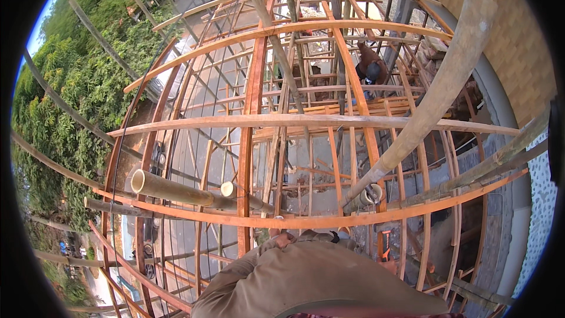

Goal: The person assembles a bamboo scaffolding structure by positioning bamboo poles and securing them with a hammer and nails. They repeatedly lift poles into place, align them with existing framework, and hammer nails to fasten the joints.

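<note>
Beside my bent right leg, my right hand (389, 266) is closed around the lower end of a tool with an orange-and-black handle (385, 248). The tool points upward; its top is too small to name. My left hand (283, 239) is by my other knee, just below a long orange-brown wooden batten (300, 222); its fingers are too small to make out. Brown trousers (312, 277) cover my legs and hide part of both arms. The batten crosses in front of me over an upright-running reddish beam (245, 185).
Bamboo poles (426, 91) slant through the timber grid, one cut end (139, 181) near the left. Far below is a paved surface (206, 103). Another person (372, 68) is lower down at the back right. A tiled wall (512, 29) bounds the right, trees (65, 82) the left.
</note>
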{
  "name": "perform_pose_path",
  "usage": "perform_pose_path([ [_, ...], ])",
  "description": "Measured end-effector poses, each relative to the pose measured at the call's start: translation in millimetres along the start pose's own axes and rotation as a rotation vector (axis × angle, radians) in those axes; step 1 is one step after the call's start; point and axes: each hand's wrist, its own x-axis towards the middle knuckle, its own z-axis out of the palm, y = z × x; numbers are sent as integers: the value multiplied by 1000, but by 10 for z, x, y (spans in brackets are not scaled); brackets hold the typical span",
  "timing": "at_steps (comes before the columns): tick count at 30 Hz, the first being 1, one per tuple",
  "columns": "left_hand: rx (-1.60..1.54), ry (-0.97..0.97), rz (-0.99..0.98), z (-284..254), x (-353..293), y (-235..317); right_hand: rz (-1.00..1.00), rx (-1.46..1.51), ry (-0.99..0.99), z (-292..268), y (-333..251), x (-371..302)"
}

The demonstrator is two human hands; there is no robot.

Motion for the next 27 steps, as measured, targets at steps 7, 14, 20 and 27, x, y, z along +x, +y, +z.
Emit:
perform_pose_path([
  [7,-17,25,76,119,201,-148,-14,-2,73,284,194,146],
  [14,-64,67,191,128,559,-521,26,10,56,166,93,45],
  [20,-220,245,282,162,766,-790,1,5,36,-35,-35,-59],
  [27,-117,390,295,122,578,-757,-36,27,45,-105,-99,-92],
])
